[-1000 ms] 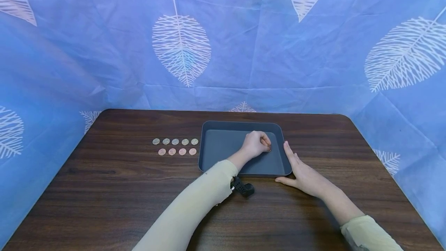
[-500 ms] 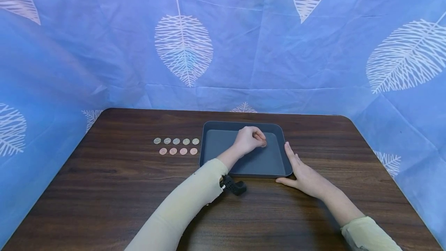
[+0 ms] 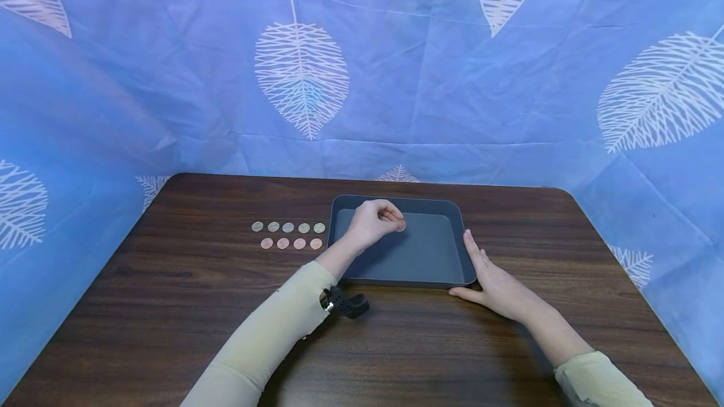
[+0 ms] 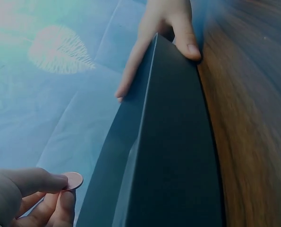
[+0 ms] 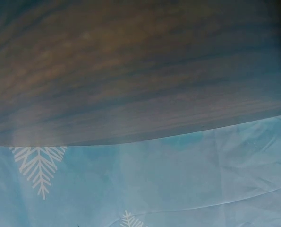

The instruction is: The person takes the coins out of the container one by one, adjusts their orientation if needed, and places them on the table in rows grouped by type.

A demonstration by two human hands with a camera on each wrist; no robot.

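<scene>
A copper-coloured coin (image 4: 74,180) is pinched between the thumb and fingers of my left hand (image 3: 371,225), above the left part of a dark grey rectangular tray (image 3: 430,250). In the left wrist view the coin is tilted and held near the tray's long wall. My right hand (image 3: 500,287) rests against the tray's near right corner, its fingers straight along the right side and its thumb at the front wall. To the tray's left, several silver-coloured coins (image 3: 288,227) lie in a row, with a row of several copper-coloured coins (image 3: 299,244) below them.
A dark brown wooden table (image 3: 141,306) carries everything. Blue cloth with white leaf prints (image 3: 373,80) hangs behind and at both sides. A black strap (image 3: 347,303) is at my left wrist. The right wrist view has only blurred table and cloth.
My left hand has moved left across the tray, lifting the copper-coloured coin from near the tray's right part. My right hand has stayed at the tray's corner.
</scene>
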